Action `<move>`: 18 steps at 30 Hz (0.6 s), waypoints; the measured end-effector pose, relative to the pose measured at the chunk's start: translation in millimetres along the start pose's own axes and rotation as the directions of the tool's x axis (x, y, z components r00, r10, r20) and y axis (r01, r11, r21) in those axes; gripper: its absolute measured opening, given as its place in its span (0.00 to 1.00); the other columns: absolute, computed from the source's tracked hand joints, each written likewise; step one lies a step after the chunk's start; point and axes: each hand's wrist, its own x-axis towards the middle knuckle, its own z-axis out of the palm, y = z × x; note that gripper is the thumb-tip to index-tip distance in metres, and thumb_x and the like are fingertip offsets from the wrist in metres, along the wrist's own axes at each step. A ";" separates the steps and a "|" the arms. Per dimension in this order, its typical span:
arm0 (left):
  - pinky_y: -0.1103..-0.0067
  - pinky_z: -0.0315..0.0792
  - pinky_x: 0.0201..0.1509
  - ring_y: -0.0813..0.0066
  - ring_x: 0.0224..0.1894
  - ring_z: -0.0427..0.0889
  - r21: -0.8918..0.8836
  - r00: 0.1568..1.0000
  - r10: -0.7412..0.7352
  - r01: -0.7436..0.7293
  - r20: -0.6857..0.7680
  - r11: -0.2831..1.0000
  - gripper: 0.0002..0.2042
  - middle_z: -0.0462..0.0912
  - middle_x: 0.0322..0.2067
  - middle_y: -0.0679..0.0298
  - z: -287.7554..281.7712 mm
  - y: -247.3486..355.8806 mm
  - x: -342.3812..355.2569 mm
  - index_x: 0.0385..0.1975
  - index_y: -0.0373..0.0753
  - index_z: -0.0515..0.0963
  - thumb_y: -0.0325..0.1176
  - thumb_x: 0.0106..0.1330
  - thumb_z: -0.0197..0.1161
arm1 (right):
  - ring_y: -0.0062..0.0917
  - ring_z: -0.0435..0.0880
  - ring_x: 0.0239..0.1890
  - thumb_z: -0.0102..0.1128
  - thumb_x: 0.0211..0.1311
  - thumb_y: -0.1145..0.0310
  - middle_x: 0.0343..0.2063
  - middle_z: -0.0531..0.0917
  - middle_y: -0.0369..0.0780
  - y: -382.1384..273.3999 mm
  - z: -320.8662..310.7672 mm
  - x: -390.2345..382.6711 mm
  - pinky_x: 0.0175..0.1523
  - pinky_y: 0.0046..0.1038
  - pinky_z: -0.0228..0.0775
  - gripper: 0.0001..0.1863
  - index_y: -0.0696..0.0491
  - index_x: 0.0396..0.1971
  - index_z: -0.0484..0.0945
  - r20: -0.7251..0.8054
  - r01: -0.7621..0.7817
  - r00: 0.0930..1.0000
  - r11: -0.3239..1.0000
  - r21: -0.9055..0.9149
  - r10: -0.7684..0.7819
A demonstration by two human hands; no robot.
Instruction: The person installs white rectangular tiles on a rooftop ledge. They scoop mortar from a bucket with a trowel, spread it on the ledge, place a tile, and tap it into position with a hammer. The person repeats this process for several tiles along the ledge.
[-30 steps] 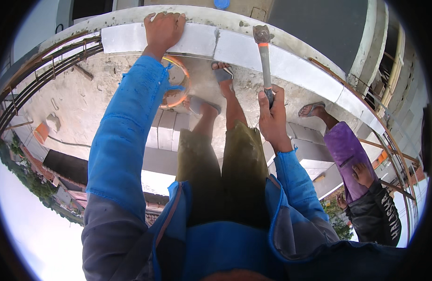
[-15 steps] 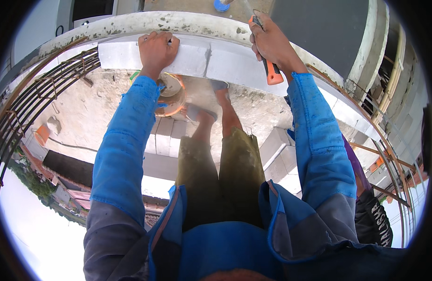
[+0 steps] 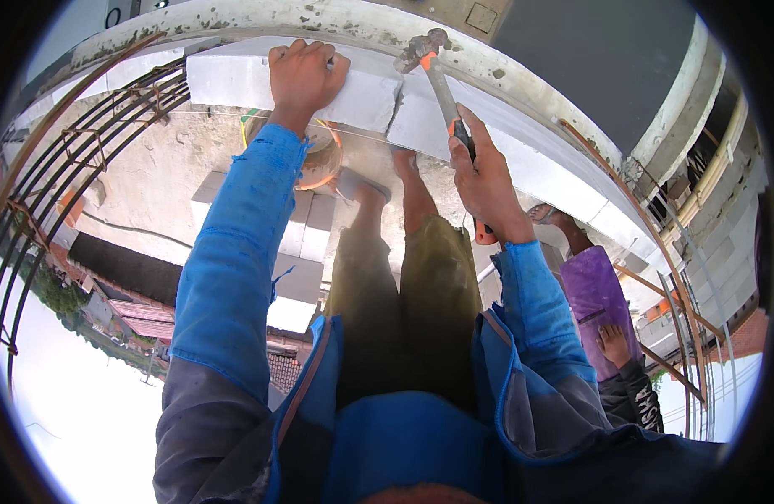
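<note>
My left hand (image 3: 307, 80) is closed, its fingers curled over the far edge of a white block (image 3: 240, 77) in a low wall. In my right hand (image 3: 485, 181) is a hammer (image 3: 442, 97) with a grey shaft and an orange-and-black grip. Its mortar-crusted head (image 3: 424, 49) is over the far side of the wall, near the joint between two blocks; I cannot tell whether it touches. Right of that joint lies another white block (image 3: 454, 118). A thin string stretches along the wall's near side.
A mortar-stained bucket (image 3: 326, 155) stands below the wall by my feet. Loose blocks (image 3: 307, 225) lie near my legs. Steel rebar (image 3: 93, 143) juts out at left, with more bars at right. At right is another person in purple trousers (image 3: 597, 290). Beyond the wall runs a concrete ledge (image 3: 236, 18).
My right hand has come down and nearer, bringing the hammer head into view over the wall. My view has shifted slightly, and more of the other person shows at right.
</note>
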 end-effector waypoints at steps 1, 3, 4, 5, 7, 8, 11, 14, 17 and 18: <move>0.63 0.68 0.56 0.69 0.40 0.84 -0.002 1.000 -0.001 0.001 -0.002 1.000 0.13 0.91 0.34 0.72 1.6 0.7 0.5 0.31 0.46 0.90 0.45 0.67 0.63 | 0.52 0.88 0.59 0.52 0.84 0.63 0.57 0.86 0.58 0.9 -4.2 -0.7 0.65 0.43 0.75 0.29 0.53 0.79 0.64 -0.013 0.028 1.000 1.000 -0.009 -0.028; 0.63 0.68 0.55 0.69 0.40 0.84 -0.006 1.000 0.011 -0.011 -0.029 1.000 0.12 0.91 0.33 0.72 4.8 -1.4 -2.0 0.31 0.46 0.90 0.45 0.67 0.63 | 0.50 0.90 0.55 0.52 0.84 0.64 0.55 0.87 0.57 -6.7 -12.2 -3.3 0.62 0.42 0.77 0.29 0.52 0.79 0.64 -0.012 0.032 0.999 0.999 -0.032 -0.032; 0.63 0.68 0.55 0.69 0.40 0.84 -0.007 0.998 0.019 -0.020 -0.059 1.000 0.12 0.91 0.33 0.72 6.4 -4.0 -3.0 0.31 0.47 0.90 0.45 0.67 0.63 | 0.49 0.90 0.53 0.53 0.84 0.64 0.55 0.87 0.57 -17.5 -18.7 -4.3 0.60 0.41 0.78 0.29 0.52 0.79 0.64 0.003 0.012 1.000 0.999 -0.049 -0.012; 0.63 0.68 0.55 0.69 0.40 0.84 -0.007 0.996 0.029 -0.029 -0.088 1.000 0.12 0.91 0.33 0.72 7.9 -6.5 -4.2 0.31 0.47 0.90 0.45 0.67 0.63 | 0.49 0.91 0.51 0.53 0.84 0.64 0.54 0.88 0.57 -23.8 -22.9 -4.7 0.58 0.41 0.79 0.29 0.51 0.79 0.64 0.016 -0.008 1.000 0.998 -0.067 0.009; 0.63 0.68 0.55 0.69 0.40 0.84 -0.007 0.996 0.033 -0.034 -0.088 0.999 0.12 0.91 0.33 0.73 9.6 -5.5 -3.1 0.31 0.47 0.90 0.45 0.67 0.63 | 0.48 0.91 0.49 0.54 0.84 0.65 0.52 0.88 0.55 -22.4 -28.9 -5.0 0.56 0.41 0.79 0.29 0.51 0.79 0.64 -0.015 0.077 0.997 0.991 -0.105 -0.079; 0.63 0.68 0.55 0.69 0.40 0.84 -0.007 0.995 0.036 -0.036 -0.088 0.999 0.12 0.91 0.34 0.73 9.9 -5.4 -3.2 0.31 0.47 0.90 0.45 0.66 0.63 | 0.48 0.91 0.49 0.54 0.84 0.65 0.52 0.88 0.54 -21.1 -31.0 -6.0 0.56 0.41 0.79 0.29 0.50 0.79 0.64 -0.031 0.116 0.992 0.986 -0.117 -0.120; 0.62 0.67 0.59 0.70 0.46 0.85 0.000 0.999 0.011 -0.011 0.040 1.000 0.17 0.92 0.38 0.71 4.4 -6.1 -3.9 0.37 0.47 0.92 0.50 0.69 0.61 | 0.50 0.91 0.49 0.54 0.84 0.66 0.54 0.88 0.53 -24.9 -38.4 -9.2 0.57 0.42 0.79 0.29 0.51 0.79 0.64 -0.032 0.168 0.984 0.973 -0.158 -0.175; 0.62 0.67 0.59 0.70 0.46 0.85 -0.006 1.000 0.017 -0.017 0.001 1.000 0.17 0.92 0.38 0.71 8.3 -10.4 -8.3 0.38 0.47 0.92 0.50 0.69 0.61 | 0.51 0.90 0.50 0.55 0.83 0.66 0.56 0.87 0.53 -19.5 -39.2 -10.5 0.57 0.44 0.79 0.29 0.51 0.80 0.63 -0.009 0.179 0.983 0.967 -0.179 -0.184; 0.63 0.67 0.60 0.69 0.45 0.85 -0.005 1.000 0.010 -0.010 0.006 1.000 0.18 0.92 0.38 0.71 11.3 -7.5 -7.8 0.38 0.46 0.92 0.50 0.69 0.61 | 0.51 0.90 0.50 0.55 0.83 0.66 0.56 0.87 0.54 -7.2 -35.1 -12.6 0.58 0.45 0.80 0.29 0.51 0.79 0.64 -0.016 0.200 0.978 0.956 -0.214 -0.208; 0.63 0.68 0.58 0.69 0.44 0.85 -0.002 0.999 0.022 -0.022 -0.038 1.000 0.16 0.92 0.37 0.71 12.4 -6.8 -8.1 0.36 0.46 0.92 0.49 0.68 0.62 | 0.51 0.90 0.50 0.55 0.83 0.65 0.56 0.87 0.54 -0.4 -31.5 -14.5 0.57 0.45 0.80 0.29 0.51 0.79 0.65 -0.031 0.240 0.967 0.943 -0.231 -0.254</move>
